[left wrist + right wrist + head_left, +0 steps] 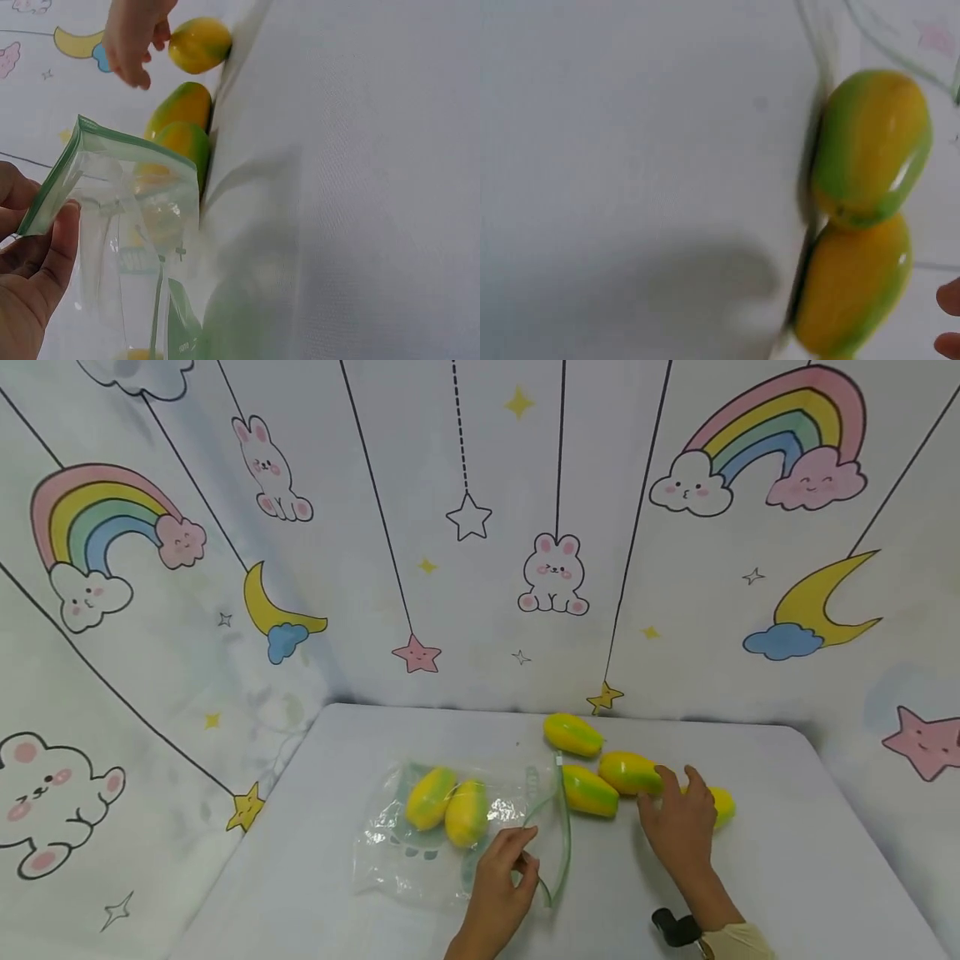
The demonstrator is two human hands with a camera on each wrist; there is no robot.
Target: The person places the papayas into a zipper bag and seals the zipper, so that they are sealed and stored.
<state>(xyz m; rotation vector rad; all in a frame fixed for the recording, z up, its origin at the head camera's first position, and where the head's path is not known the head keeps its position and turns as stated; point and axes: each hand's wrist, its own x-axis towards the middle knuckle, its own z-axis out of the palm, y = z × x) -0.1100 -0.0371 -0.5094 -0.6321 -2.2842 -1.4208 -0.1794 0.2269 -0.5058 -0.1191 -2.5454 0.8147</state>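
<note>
My left hand pinches the mouth edge of a clear zip bag with a green seal strip. In the left wrist view, the bag's mouth stands partly spread. Two yellow-green fruits that look like mangoes lie inside the bag. Several more lie outside it: one at the back, one by the seal strip, another mango beside that. My right hand hovers with loosely bent fingers, partly hiding the rightmost mango. Its fingertips appear apart from two mangoes in the right wrist view.
Everything lies on a white table. Behind and beside it hang white cloth walls printed with rainbows, rabbits, moons and stars. A black device sits at my right wrist.
</note>
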